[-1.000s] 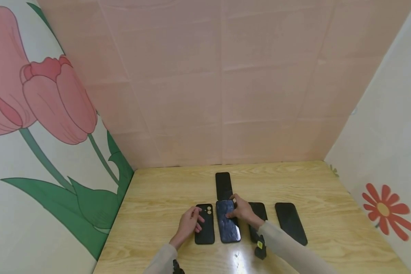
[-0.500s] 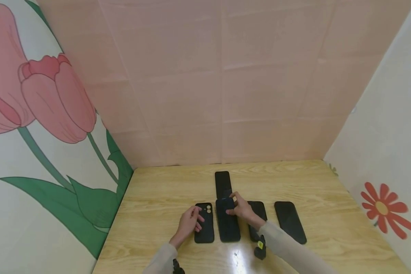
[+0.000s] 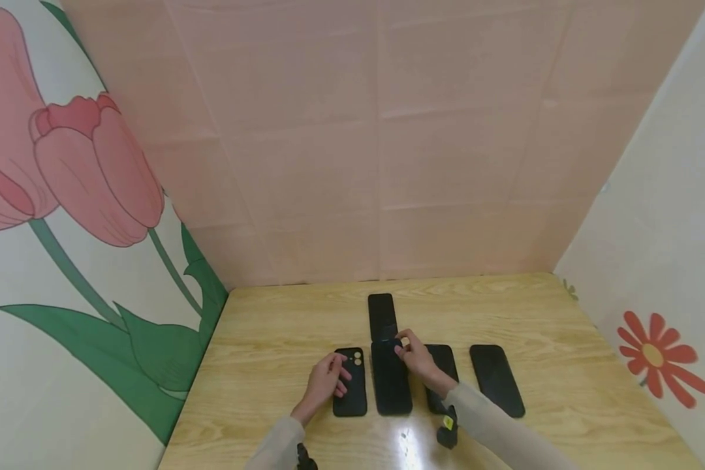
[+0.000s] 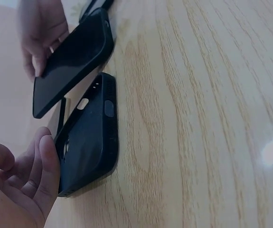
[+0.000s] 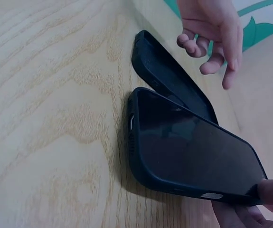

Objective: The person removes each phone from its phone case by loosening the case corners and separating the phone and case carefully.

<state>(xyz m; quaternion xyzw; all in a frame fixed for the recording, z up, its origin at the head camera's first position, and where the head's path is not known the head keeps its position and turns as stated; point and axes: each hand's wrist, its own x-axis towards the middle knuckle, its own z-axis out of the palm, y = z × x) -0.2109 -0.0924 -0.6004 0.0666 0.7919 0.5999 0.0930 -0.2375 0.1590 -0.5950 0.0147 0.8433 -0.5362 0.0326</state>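
Observation:
Between thumb and fingers, my right hand (image 3: 418,359) pinches the far end of a smartphone in a black case (image 3: 392,385). That end is raised, and in the right wrist view the cased phone (image 5: 198,147) slopes with its dark screen up and its other end low by the wood. Just left of it lies an empty black phone case (image 3: 354,399), hollow side up, with camera cutouts; its inside (image 4: 81,142) shows in the left wrist view. My left hand (image 3: 323,382) stays at this case's left edge, fingers loosely bent and gripping nothing.
A black phone (image 3: 382,310) lies behind the cased one, close to its far end. Another dark phone-shaped item (image 3: 442,361) is partly under my right wrist, and a black phone (image 3: 497,382) lies farther right. The wooden table (image 3: 282,320) meets a pink-covered wall (image 3: 305,163).
The far end of the cased phone has tilted up, and its screen went from bluish reflections to dark. My right thumb has shifted toward the phone's edge. My left hand has stayed in place.

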